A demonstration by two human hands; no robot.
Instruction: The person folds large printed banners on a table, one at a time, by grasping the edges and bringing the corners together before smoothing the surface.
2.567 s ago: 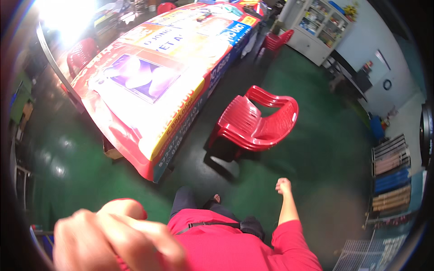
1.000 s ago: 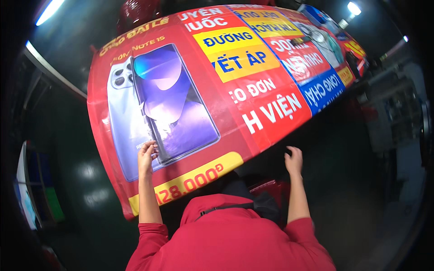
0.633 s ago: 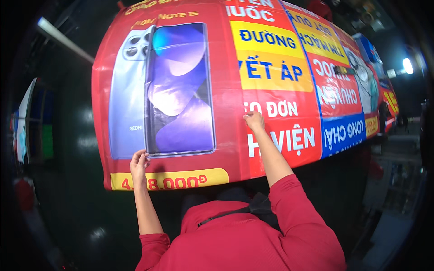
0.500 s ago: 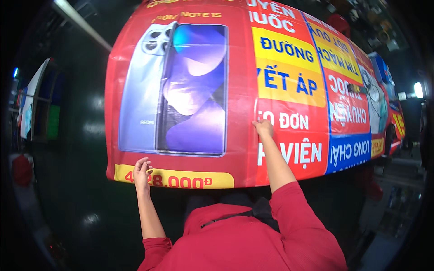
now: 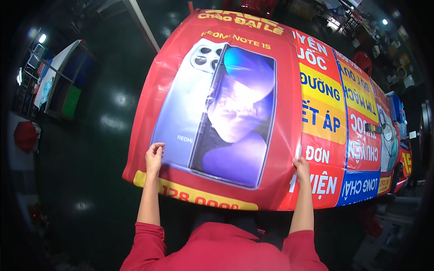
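A large red printed banner is spread flat over a long table, filling most of the view from the near edge out to the far right, where it curves away. It is pressed down near its near edge by both hands: the left hand lies flat with fingers together on the pale picture of a phone at the near left, and the right hand rests with fingers curled at the seam between the phone panel and the yellow and red text panels. Neither hand is seen to pinch the sheet; whether any fold is gripped beneath the right hand cannot be told. Smoothing would best be done, it is judged, with even outward pressure from both palms, so that the creases seen around the phone picture are pushed toward the edges and the sheet is not dragged askew. The dark green floor lies to the left and near. A shelf unit stands far left, well apart from the banner. A red chair is seen at the far right, beside the table, and might hinder walking round.
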